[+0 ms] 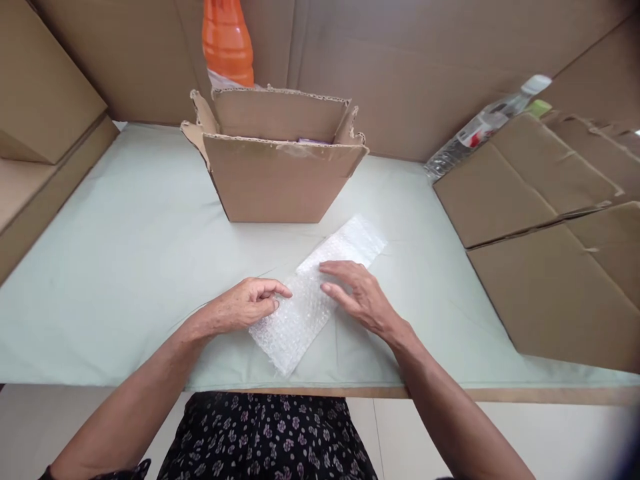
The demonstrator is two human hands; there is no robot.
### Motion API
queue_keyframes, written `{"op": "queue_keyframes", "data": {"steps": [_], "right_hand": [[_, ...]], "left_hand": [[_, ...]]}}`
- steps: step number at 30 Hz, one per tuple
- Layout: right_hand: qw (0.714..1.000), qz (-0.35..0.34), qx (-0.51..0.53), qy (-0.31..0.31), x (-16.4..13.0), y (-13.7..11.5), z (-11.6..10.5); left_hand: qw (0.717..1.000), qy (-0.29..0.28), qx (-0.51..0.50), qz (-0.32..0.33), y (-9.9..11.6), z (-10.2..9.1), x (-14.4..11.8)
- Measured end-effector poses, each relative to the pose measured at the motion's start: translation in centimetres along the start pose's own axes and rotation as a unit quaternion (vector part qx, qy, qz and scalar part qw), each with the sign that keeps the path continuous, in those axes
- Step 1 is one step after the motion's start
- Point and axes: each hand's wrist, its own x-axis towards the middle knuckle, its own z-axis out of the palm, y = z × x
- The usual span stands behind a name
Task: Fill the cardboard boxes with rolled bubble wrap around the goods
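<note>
A long strip of clear bubble wrap (296, 321) lies slantwise on the table, its far part whiter and layered. At its left edge is my left hand (253, 303), index finger stretched over the wrap and thumb apart from it, the other fingers curled under. My right hand (357, 293) rests over the strip's right side, fingers reaching out and thumb spread. Neither hand grips the wrap. Just beyond stands an open cardboard box (280, 180) with its flaps up. Only a small purple edge of its contents (313, 141) shows above the rim.
Behind the box is an orange bottle (227, 47). A clear plastic bottle (483, 130) leans by the cardboard boxes (560, 267) at the right. More cardboard (45, 87) stands at the left. A pale green cloth (125, 267) covers the table, whose wooden front edge (360, 392) is near me.
</note>
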Motion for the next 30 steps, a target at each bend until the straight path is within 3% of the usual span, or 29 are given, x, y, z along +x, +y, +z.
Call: {"op": "queue_keyframes", "data": {"steps": [4,9,13,19,21,23,27,30], "right_hand": [[0.996,0.035,0.014,0.083,-0.2,0.6,-0.1],[0.996,-0.016,-0.082,0.024,0.0,2.0,1.4],[0.993,-0.049,-0.104,0.031,0.0,2.2,2.1],[0.997,-0.06,-0.053,-0.005,-0.1,2.2,2.1],[0.999,-0.038,0.012,0.035,-0.2,2.3,1.8],[0.99,-0.007,0.076,0.119,-0.3,2.3,1.1],[0.944,0.021,0.126,0.303,-0.9,1.4,-0.7],[0.938,-0.017,0.094,0.334,-1.4,0.7,-1.2]], "left_hand": [[1.0,-0.004,0.001,-0.006,0.2,0.1,-0.2],[1.0,-0.005,-0.008,-0.01,0.3,-0.1,-0.2],[0.999,-0.006,-0.048,-0.003,0.2,-0.2,-0.1],[0.971,-0.02,-0.233,-0.046,1.0,0.8,-0.2],[0.959,-0.004,-0.278,-0.056,1.9,1.2,0.2],[0.948,0.016,-0.312,-0.055,3.0,1.4,1.0],[0.927,0.068,-0.364,-0.056,4.9,1.8,3.5],[0.921,0.106,-0.367,-0.072,5.3,2.4,4.8]]}}
